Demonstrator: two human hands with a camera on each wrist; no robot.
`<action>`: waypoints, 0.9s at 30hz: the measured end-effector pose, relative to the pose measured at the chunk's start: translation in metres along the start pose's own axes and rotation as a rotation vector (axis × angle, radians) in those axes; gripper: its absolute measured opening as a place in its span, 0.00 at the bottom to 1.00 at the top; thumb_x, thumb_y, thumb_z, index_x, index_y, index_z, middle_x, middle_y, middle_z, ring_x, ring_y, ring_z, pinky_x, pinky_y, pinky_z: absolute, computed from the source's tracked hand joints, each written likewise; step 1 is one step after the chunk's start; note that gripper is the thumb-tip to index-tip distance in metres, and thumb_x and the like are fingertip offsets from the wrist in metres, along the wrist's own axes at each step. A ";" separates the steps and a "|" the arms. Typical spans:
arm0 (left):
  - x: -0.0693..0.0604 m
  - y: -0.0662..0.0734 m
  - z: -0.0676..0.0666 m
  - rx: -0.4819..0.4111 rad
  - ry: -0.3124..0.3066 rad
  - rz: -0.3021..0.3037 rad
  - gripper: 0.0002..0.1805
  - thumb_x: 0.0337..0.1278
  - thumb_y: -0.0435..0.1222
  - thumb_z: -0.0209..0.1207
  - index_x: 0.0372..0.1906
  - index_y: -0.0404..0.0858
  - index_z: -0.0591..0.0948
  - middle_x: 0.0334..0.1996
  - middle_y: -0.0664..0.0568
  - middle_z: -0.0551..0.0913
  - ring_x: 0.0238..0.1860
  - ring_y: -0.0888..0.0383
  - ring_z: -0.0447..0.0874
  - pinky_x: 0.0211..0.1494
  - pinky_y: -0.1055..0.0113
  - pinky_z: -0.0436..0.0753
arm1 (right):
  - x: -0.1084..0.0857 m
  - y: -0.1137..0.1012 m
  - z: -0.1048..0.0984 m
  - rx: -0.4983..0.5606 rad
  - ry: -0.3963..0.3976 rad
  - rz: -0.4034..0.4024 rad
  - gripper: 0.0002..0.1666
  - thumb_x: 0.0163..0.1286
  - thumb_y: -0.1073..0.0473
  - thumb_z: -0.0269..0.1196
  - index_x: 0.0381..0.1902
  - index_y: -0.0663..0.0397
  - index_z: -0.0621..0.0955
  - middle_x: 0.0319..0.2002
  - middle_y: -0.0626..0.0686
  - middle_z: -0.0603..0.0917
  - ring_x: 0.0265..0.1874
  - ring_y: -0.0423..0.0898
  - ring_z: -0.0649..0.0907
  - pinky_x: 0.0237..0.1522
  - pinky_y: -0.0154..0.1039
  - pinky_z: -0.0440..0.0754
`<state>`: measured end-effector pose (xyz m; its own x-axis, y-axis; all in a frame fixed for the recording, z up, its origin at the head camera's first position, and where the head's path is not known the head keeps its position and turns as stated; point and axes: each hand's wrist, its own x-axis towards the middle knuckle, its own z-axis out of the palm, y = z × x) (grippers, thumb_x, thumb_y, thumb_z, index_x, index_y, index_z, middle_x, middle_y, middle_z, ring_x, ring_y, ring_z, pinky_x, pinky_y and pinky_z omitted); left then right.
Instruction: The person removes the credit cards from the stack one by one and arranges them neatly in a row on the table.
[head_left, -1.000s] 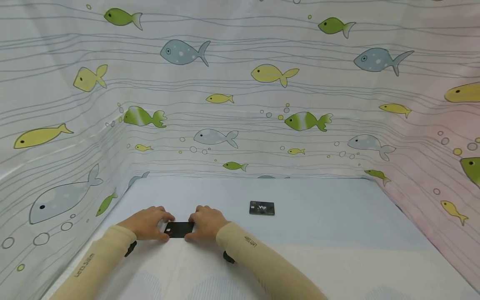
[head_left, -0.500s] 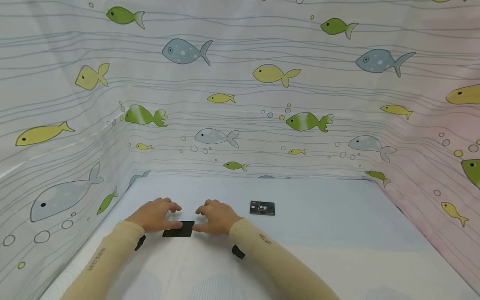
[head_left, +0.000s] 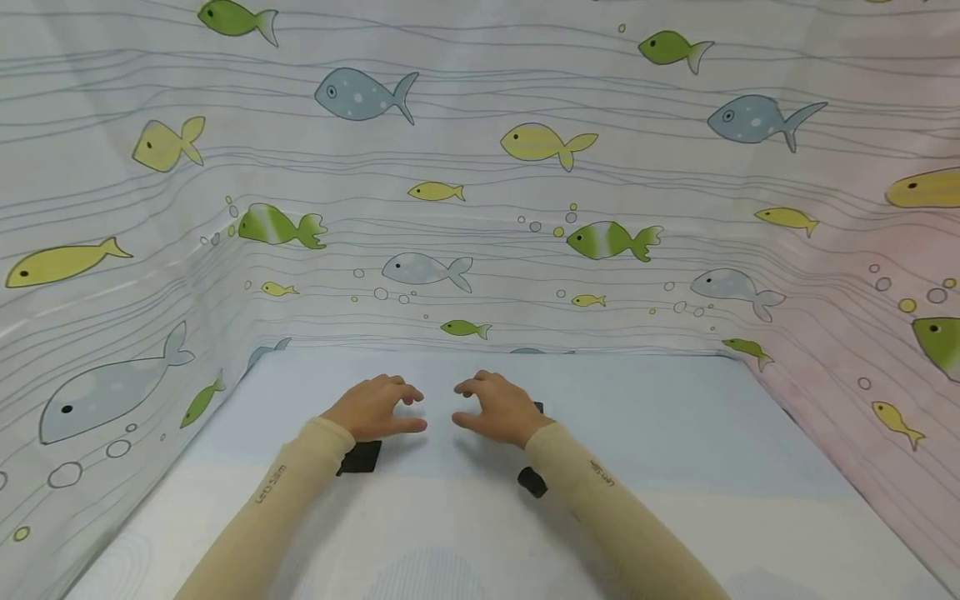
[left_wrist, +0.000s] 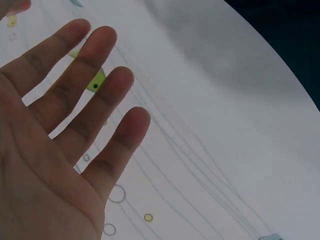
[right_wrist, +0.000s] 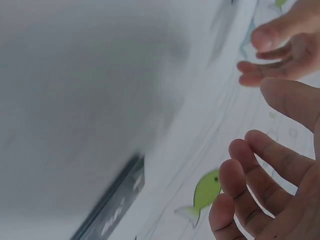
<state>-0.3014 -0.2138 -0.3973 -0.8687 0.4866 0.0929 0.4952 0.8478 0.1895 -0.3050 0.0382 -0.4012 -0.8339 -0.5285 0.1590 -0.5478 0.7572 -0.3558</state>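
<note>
My left hand (head_left: pixel 377 408) hovers over the left middle of the light surface, fingers spread and bent slightly, holding nothing. A black card (head_left: pixel 363 457) lies flat beneath its wrist, partly covered by the sleeve. Facing it, my right hand (head_left: pixel 497 410) is also in the air with nothing in its fingers. Behind that hand a second dark card (head_left: pixel 538 407) shows only a corner in the head view. The right wrist view catches this card (right_wrist: pixel 114 207) at its lower edge, its pale print blurred. In the left wrist view the left palm and fingers (left_wrist: pixel 102 65) show bare.
A white curtain (head_left: pixel 487 225) with fish drawings stands around the back and sides. The flat surface (head_left: pixel 645 433) is pale blue behind and whitish in front. A small dark device (head_left: pixel 532 482) sits under the right wrist.
Both hands have let go of the black card's ends, lifted, and moved right and farther away. The card stays in place; the right hand now covers most of the Vip card.
</note>
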 end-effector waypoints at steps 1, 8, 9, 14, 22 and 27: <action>0.004 0.004 0.002 -0.006 -0.002 0.002 0.29 0.58 0.58 0.66 0.56 0.43 0.85 0.45 0.52 0.85 0.48 0.51 0.80 0.54 0.50 0.80 | -0.004 0.006 -0.004 -0.007 0.008 0.009 0.28 0.69 0.43 0.66 0.63 0.48 0.82 0.53 0.50 0.82 0.51 0.45 0.79 0.53 0.46 0.81; 0.032 0.028 0.012 -0.029 -0.013 0.042 0.29 0.57 0.58 0.67 0.58 0.44 0.85 0.47 0.54 0.84 0.51 0.54 0.79 0.58 0.54 0.78 | -0.030 0.043 -0.021 -0.063 0.041 0.025 0.28 0.68 0.44 0.68 0.62 0.49 0.82 0.53 0.50 0.82 0.53 0.47 0.79 0.56 0.48 0.80; 0.035 0.032 0.014 -0.025 -0.011 0.052 0.29 0.57 0.58 0.67 0.58 0.44 0.85 0.47 0.54 0.84 0.52 0.54 0.79 0.58 0.55 0.78 | -0.034 0.047 -0.022 -0.065 0.045 0.023 0.28 0.68 0.44 0.68 0.62 0.49 0.82 0.53 0.50 0.81 0.53 0.47 0.79 0.55 0.48 0.80; 0.054 0.050 0.026 0.004 0.003 0.115 0.29 0.58 0.57 0.68 0.58 0.45 0.85 0.50 0.54 0.83 0.53 0.53 0.79 0.60 0.56 0.78 | -0.049 0.063 -0.028 -0.054 0.077 0.022 0.27 0.67 0.45 0.70 0.61 0.47 0.82 0.53 0.50 0.82 0.50 0.46 0.80 0.52 0.47 0.81; 0.080 0.075 0.036 0.068 -0.023 0.183 0.28 0.58 0.57 0.67 0.58 0.46 0.84 0.52 0.52 0.83 0.52 0.52 0.80 0.58 0.57 0.79 | -0.054 0.083 -0.029 -0.067 0.043 0.087 0.31 0.65 0.45 0.71 0.63 0.50 0.81 0.54 0.52 0.81 0.52 0.48 0.80 0.53 0.49 0.81; 0.093 0.081 0.043 0.088 -0.048 0.173 0.28 0.58 0.57 0.67 0.59 0.47 0.84 0.52 0.52 0.82 0.51 0.54 0.79 0.58 0.58 0.79 | -0.054 0.091 -0.028 -0.046 0.015 0.118 0.32 0.64 0.46 0.73 0.63 0.52 0.81 0.54 0.51 0.81 0.54 0.49 0.79 0.56 0.51 0.79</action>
<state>-0.3419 -0.0908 -0.4155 -0.7699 0.6344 0.0694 0.6382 0.7648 0.0879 -0.3114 0.1460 -0.4166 -0.8933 -0.4296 0.1321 -0.4483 0.8308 -0.3299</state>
